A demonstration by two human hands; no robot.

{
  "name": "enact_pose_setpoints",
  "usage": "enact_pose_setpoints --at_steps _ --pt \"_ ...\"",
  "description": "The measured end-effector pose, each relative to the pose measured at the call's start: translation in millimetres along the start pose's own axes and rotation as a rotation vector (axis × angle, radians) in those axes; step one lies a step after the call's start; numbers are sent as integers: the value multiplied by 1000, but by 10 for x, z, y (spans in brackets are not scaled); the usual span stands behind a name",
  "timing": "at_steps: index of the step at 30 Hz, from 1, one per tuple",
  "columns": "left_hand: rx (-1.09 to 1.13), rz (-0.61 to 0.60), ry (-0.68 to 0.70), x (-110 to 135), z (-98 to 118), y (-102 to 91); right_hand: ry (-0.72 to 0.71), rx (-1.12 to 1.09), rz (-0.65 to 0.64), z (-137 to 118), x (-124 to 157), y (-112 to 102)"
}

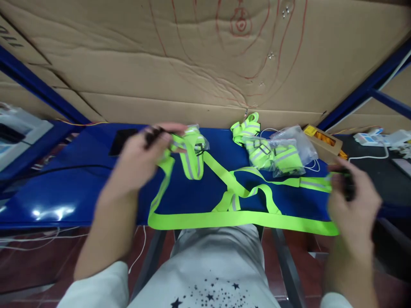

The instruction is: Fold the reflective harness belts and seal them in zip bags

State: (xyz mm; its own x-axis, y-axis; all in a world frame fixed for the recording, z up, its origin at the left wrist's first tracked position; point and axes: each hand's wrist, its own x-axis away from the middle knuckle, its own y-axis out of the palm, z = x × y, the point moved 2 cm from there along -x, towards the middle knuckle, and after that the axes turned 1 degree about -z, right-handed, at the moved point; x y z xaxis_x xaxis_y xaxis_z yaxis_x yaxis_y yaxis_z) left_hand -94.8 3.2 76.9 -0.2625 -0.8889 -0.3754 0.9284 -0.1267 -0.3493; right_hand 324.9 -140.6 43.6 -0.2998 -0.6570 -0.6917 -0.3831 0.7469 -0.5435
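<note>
A neon yellow-green reflective vest made of elastic straps is stretched out along the front of the blue table. My left hand, blurred by motion, is closed on one end of it, with a black piece, perhaps a buckle, at the fingers. Toward the right edge my right hand grips the other end, and a dark buckle-like part shows there. Between the hands, narrower straps with grey bands lie twisted and crossed. Beside my left fingers is a looped reflective strap.
Folded vests in clear bags and a loose bundle of straps lie at the back. An open cardboard box with orange contents stands behind my right hand. A dark flat object lies at the left on the blue table. Cardboard walls the rear.
</note>
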Motion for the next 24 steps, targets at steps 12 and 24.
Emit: enact_pose_setpoints --at_steps 12,24 --pt "-780 -310 474 485 -109 1281 -518 225 -465 -948 494 974" --pt "-897 -343 473 359 -94 1328 -517 339 -519 -1080 402 1152"
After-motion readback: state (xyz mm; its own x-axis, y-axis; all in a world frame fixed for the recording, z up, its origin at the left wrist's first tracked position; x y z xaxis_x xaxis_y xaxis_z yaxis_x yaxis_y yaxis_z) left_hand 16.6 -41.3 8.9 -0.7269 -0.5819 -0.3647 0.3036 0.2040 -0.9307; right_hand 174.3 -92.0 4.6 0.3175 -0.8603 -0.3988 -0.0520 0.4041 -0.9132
